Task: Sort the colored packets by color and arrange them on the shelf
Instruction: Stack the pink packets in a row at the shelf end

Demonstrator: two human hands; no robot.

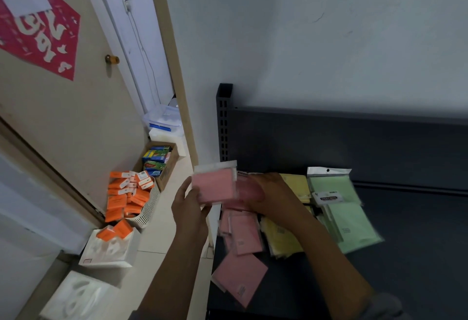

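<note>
My left hand (188,203) grips a pink packet (214,184) upright above the left end of the dark shelf (405,243). My right hand (268,193) reaches beside it and holds more pink packets (249,189), blurred by motion. Below lie loose pink packets (243,233), with one more (240,278) near the front edge. Yellow packets (281,241) lie to their right, partly under my right arm. Green packets (349,216) sit further right.
The shelf's perforated upright (223,122) stands at its back left. On the floor to the left are a white basket of orange boxes (131,195), a cardboard box of colourful cartons (158,160), white boxes (109,248) and a door (63,117).
</note>
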